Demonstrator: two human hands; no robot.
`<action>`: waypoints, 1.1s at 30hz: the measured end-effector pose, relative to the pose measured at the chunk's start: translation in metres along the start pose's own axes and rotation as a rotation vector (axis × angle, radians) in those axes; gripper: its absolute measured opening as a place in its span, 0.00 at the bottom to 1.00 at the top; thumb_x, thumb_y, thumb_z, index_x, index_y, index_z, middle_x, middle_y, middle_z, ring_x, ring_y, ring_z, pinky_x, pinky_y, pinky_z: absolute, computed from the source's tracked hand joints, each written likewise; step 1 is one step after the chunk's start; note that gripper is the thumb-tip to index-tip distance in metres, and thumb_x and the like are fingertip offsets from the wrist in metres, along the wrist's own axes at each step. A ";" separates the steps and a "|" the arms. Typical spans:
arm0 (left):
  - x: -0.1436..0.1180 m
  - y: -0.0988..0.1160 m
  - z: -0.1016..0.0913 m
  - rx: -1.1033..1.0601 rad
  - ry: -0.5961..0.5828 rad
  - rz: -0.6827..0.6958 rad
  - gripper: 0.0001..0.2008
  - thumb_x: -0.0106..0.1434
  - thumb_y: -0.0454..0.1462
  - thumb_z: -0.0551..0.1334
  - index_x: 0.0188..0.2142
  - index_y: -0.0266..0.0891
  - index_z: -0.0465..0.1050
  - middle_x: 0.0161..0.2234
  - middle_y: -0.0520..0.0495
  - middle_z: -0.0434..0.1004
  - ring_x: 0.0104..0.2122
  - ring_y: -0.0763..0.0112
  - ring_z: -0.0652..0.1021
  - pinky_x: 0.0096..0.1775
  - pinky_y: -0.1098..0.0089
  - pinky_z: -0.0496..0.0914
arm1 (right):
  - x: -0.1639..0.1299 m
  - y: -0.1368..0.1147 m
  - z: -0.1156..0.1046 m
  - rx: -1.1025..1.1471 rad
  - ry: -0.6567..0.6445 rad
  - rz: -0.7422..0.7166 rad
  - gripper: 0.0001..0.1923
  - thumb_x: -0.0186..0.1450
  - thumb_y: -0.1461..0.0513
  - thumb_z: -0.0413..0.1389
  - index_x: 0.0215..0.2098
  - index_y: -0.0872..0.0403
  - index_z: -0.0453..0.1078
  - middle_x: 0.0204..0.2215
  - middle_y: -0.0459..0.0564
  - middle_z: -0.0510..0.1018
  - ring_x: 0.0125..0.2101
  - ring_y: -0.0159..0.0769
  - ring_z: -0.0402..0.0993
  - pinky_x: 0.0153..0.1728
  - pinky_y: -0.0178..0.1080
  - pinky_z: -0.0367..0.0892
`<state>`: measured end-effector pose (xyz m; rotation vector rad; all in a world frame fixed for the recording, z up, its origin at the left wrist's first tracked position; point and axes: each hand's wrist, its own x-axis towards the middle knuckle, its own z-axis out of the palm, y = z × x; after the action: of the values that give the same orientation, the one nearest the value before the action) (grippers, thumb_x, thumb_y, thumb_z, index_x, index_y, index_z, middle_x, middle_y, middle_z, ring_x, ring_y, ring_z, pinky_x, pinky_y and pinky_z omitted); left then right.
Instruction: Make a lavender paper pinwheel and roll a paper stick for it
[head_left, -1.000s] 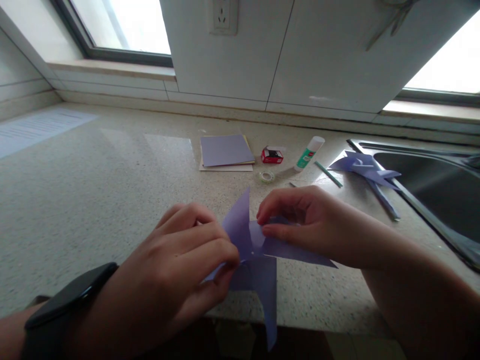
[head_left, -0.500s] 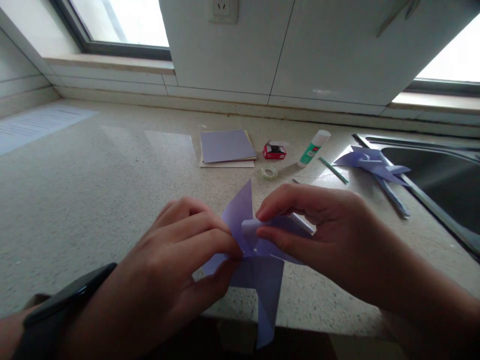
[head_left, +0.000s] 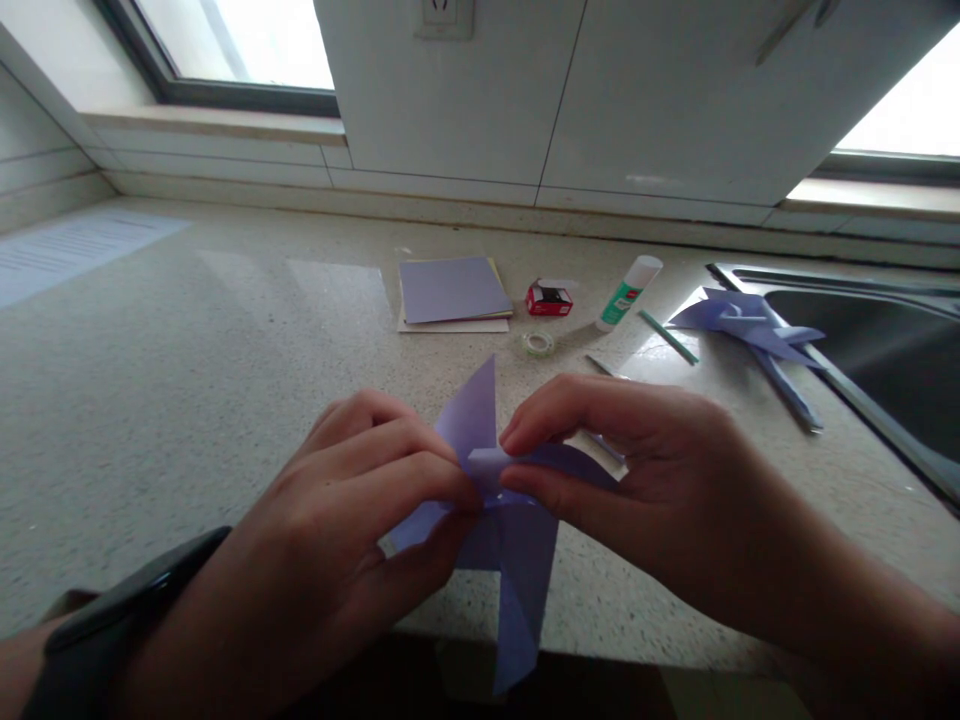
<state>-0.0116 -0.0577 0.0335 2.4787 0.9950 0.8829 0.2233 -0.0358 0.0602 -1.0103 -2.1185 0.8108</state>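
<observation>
In the head view, a pale speckled countertop [head_left: 210,390] runs back to a white panelled wall [head_left: 450,110], with one bright window [head_left: 255,40] at upper left, another at upper right, and part of a socket [head_left: 441,14] at the top edge. A printed sheet [head_left: 82,250] lies at far left. Towards the back sit a paper stack [head_left: 454,290] topped with purple, a small red and black box [head_left: 549,298], a tape roll [head_left: 538,343] and a glue stick [head_left: 628,293]; a thin green strip [head_left: 669,337] lies just beside the last. Another purple pinwheel [head_left: 735,308] overlaps the rim of a metal sink [head_left: 877,370] at right.

The purple paper pinwheel [head_left: 525,540] is between the two hands, at the counter's near edge, one blade pointing down. The left hand [head_left: 352,490], a black watch [head_left: 142,600] on its wrist, reaches in with thumb and forefinger closed on the paper left of its middle. The right hand [head_left: 637,450] comes from the other side, thumb and forefinger pinching a blade bent in towards the centre.
</observation>
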 end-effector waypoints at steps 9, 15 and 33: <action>0.000 0.002 0.001 0.021 0.016 -0.007 0.06 0.69 0.32 0.64 0.43 0.46 0.73 0.39 0.55 0.77 0.43 0.66 0.70 0.45 0.66 0.66 | -0.002 0.002 0.002 -0.029 -0.007 0.002 0.04 0.66 0.59 0.65 0.36 0.50 0.75 0.32 0.40 0.80 0.33 0.28 0.76 0.34 0.33 0.68; -0.005 -0.001 0.003 0.046 0.042 -0.040 0.08 0.68 0.34 0.64 0.44 0.49 0.73 0.40 0.56 0.78 0.46 0.65 0.70 0.45 0.65 0.65 | -0.002 -0.001 0.002 -0.030 -0.001 0.005 0.05 0.66 0.57 0.64 0.36 0.49 0.75 0.31 0.39 0.80 0.31 0.26 0.75 0.32 0.32 0.68; -0.007 0.001 0.003 -0.029 0.078 -0.052 0.12 0.65 0.27 0.62 0.40 0.49 0.70 0.35 0.55 0.75 0.46 0.64 0.71 0.44 0.63 0.66 | -0.003 -0.001 -0.008 0.206 0.013 0.076 0.06 0.66 0.57 0.64 0.41 0.48 0.76 0.35 0.43 0.81 0.36 0.31 0.77 0.35 0.33 0.70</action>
<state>-0.0131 -0.0640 0.0286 2.3998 1.0594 0.9775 0.2304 -0.0361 0.0646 -0.9879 -1.9483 1.0340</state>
